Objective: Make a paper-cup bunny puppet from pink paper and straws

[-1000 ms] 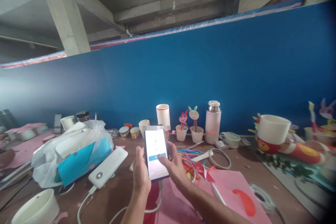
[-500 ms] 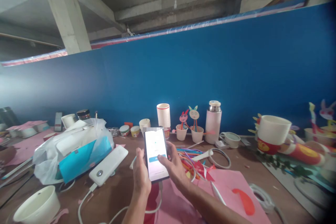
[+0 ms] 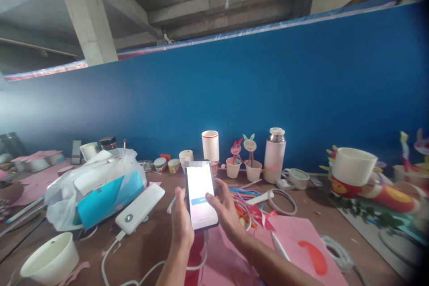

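Note:
A smartphone with a bright white screen and a blue button stands upright between my hands. My left hand is wrapped along its left edge. On the right side, my right hand grips the phone, its thumb over the screen near the blue button. A white cable runs from the phone's lower end. To the left lies a white power bank with a cable plugged into it. Pink paper with a red cut-out piece on it lies under my right forearm.
A stack of paper cups, two paper cups with rabbit figures and a thermos stand by the blue partition. Left are a plastic bag and a white bowl. Colourful pipe cleaners lie behind my right hand.
The view has shifted slightly, so everything sits a little further right. My right thumb is still over the screen, and the blue button looks paler. Both hands keep holding the phone.

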The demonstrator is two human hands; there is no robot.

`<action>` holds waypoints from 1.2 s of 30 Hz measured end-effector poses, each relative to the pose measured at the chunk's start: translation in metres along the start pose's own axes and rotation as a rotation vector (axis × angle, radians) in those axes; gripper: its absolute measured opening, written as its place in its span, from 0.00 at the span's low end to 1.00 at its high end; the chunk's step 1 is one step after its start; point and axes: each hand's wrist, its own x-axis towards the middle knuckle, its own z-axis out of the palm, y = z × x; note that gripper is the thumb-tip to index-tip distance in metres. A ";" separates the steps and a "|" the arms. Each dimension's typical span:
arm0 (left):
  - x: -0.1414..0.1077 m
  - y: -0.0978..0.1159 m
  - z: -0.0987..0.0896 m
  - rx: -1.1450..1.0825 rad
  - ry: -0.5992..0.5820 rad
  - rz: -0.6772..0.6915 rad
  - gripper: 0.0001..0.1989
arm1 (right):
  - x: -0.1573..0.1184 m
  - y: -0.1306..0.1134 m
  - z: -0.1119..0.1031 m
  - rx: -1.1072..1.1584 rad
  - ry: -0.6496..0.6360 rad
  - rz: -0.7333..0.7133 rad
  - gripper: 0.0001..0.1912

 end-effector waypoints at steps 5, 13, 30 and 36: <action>0.001 0.000 -0.001 0.006 0.023 0.016 0.22 | 0.000 -0.006 -0.003 -0.027 0.109 0.012 0.22; 0.004 -0.002 -0.004 0.064 0.032 0.037 0.23 | 0.000 -0.009 -0.005 -0.070 0.177 0.068 0.21; 0.008 -0.005 -0.010 0.071 0.090 0.040 0.24 | -0.003 -0.009 -0.007 -0.092 0.165 0.076 0.18; 0.008 -0.004 -0.009 0.096 0.099 0.049 0.25 | -0.002 -0.005 -0.007 -0.099 0.166 0.069 0.19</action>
